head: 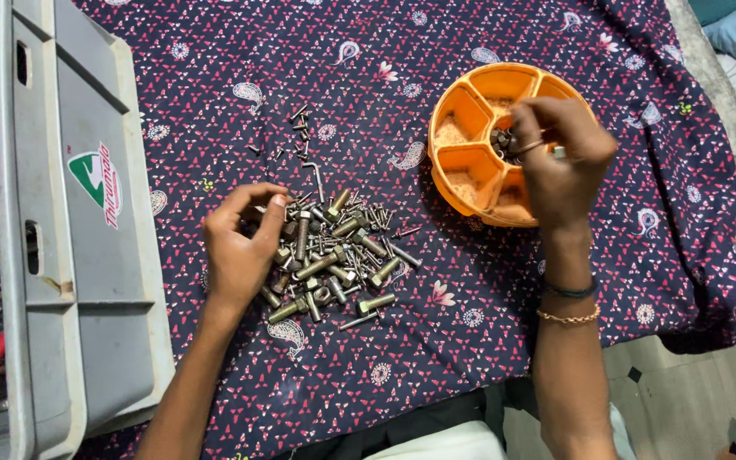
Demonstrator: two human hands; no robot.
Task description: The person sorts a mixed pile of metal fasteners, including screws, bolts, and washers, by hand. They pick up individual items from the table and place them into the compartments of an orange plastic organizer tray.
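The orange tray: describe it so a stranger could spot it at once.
On the dark patterned cloth, right of the pile of bolts, sits the orange tray, under the right hand. It alone is round, bright orange, and split into wedge compartments.

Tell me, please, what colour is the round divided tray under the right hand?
The tray is bright orange, seen best in the head view.

A dark blue cloth [487, 341] with small red and white flowers covers the flat top. A pile of bolts and screws [334, 255] lies in the middle of it. A few tiny screws [300, 128] lie a bit farther away. A round orange tray [470, 140] sits on the right. A grey plastic crate [70, 213] rests on the left.
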